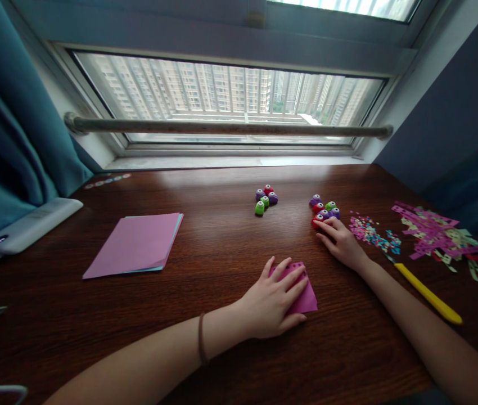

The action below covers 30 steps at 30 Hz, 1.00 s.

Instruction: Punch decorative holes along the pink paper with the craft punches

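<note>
My left hand (pixel 275 298) lies flat with fingers spread on a small piece of pink paper (pixel 306 298), pressing it to the table. A row of small punched holes shows along the paper's far edge, partly covered by my fingers. To the right, my right hand (pixel 342 242) reaches to a cluster of small craft punches in purple, green and red. Its fingertips touch the nearest red craft punch (pixel 315 221), while the thumb stays apart below. Another group of small punches, with a green craft punch (pixel 260 208) in front, stands left of that cluster.
Pink sheets (pixel 138 242) over blue ones lie at left. Paper confetti (pixel 369 232), cut paper strips (pixel 437 230) and a yellow-handled craft knife (pixel 427 292) lie at right. A white device (pixel 32 225) with a cable sits by the curtain. A window (pixel 239 95) is behind the table.
</note>
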Each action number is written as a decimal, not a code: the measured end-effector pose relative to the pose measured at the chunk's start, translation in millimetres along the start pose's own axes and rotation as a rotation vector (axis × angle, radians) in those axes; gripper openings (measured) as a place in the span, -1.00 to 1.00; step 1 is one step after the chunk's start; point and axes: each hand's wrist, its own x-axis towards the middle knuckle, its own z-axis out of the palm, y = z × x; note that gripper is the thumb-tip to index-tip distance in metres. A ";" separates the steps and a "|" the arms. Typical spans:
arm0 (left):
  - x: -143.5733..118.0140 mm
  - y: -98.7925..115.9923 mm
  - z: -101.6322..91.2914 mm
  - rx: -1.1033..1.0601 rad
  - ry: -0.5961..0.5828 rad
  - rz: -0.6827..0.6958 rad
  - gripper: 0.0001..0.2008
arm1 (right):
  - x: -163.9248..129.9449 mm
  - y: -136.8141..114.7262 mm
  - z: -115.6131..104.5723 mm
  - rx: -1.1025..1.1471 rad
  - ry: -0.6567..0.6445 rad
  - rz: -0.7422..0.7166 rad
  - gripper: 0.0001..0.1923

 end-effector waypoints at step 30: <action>0.1 -0.4 -1.0 0.007 -0.011 -0.005 -0.38 | -5.4 -2.2 -4.2 0.007 0.002 0.015 -0.78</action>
